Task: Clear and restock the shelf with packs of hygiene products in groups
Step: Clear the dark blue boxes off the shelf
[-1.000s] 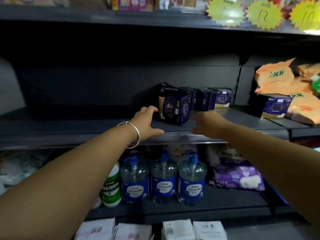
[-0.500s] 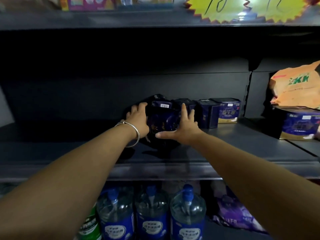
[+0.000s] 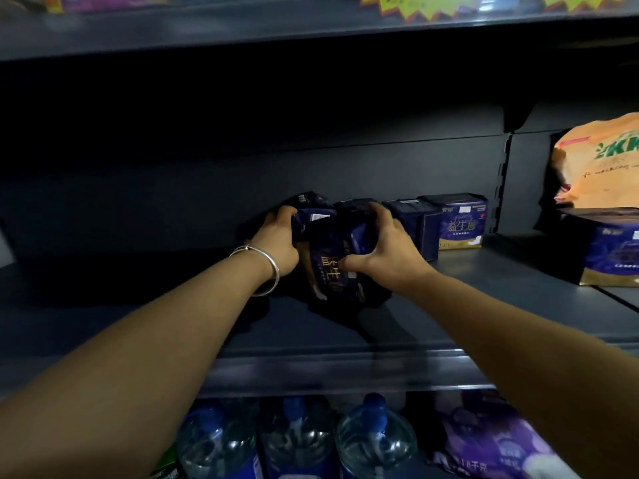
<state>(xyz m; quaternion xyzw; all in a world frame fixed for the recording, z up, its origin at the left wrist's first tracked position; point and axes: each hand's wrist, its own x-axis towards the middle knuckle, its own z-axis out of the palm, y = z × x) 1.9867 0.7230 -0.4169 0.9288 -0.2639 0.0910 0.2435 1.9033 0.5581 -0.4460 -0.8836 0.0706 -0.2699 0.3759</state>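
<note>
On the dark grey middle shelf [image 3: 501,288] lies a cluster of dark blue hygiene packs [image 3: 332,257] with gold lettering. My left hand [image 3: 278,238], a silver bangle on its wrist, grips the cluster's left side. My right hand [image 3: 383,247] grips its right side, fingers curled over the top and thumb on the front. The front pack is tilted forward. Two more dark blue packs [image 3: 453,223] stand upright just right of my right hand, against the back panel.
On the adjoining shelf to the right, an orange bag [image 3: 601,164] lies on another blue pack [image 3: 612,247]. Below stand water bottles [image 3: 373,440] and a purple pack [image 3: 498,447]. Yellow price tags [image 3: 446,5] hang above. The shelf left of my hands is bare.
Both hands reached from the shelf edge to the packs and closed round them. The front pack has tipped forward. The camera has moved nearer.
</note>
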